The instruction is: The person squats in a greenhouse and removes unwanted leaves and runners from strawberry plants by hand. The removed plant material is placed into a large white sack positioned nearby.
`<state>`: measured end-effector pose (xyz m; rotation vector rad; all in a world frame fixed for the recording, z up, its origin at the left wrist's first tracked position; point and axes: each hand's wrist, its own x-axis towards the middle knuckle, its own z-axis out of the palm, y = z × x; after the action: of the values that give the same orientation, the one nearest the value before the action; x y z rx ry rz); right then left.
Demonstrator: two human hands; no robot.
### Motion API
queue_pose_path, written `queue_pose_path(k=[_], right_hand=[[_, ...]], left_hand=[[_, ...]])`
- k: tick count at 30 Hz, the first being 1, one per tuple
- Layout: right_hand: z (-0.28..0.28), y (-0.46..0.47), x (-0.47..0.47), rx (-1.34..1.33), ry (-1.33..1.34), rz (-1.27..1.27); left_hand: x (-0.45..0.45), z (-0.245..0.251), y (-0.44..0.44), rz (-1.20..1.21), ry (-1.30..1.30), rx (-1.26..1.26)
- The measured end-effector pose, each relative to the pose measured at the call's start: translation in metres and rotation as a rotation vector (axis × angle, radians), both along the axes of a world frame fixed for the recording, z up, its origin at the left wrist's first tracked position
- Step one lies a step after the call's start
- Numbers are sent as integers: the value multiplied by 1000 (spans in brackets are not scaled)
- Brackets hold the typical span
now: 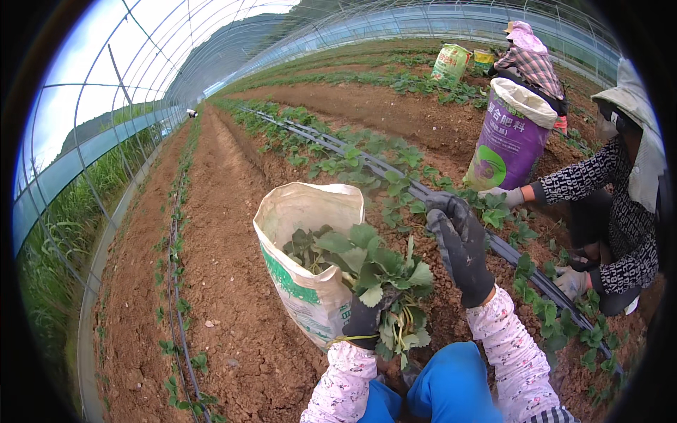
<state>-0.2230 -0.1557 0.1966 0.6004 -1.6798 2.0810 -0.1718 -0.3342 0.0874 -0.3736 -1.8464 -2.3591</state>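
My left hand (365, 317), in a dark glove, grips a bunch of strawberry plants (394, 275) with green leaves and pale stems, held against the rim of a white woven sack. That sack (312, 296), printed green, stands open on the soil in front of me and has more leafy plants (307, 246) inside. To the right, my right hand (460, 243), also dark-gloved, is raised beside the black drip pipes (365, 161). Its fingers look partly bent, and whether they hold anything cannot be made out.
Close on the right a co-worker (624, 201) crouches with gloved hands among the row plants. A purple sack (510, 137) stands behind. Farther back are another person (531, 58) and a green-white sack (450, 62). A thin drip line (172, 275) runs along the left.
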Motion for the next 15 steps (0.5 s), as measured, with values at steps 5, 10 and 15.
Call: queue_pose_path(k=[5,10,15], right_hand=[[-56,80,71,126,-299,-48],[-86,120,113,513,-416,-43],[-124,128,109,784,-349,65]], left_hand=[[-8,80,-38,443,381,142],[-86,165,-105,620,690,-221],[-90,185,-171,152,-381,-2180]])
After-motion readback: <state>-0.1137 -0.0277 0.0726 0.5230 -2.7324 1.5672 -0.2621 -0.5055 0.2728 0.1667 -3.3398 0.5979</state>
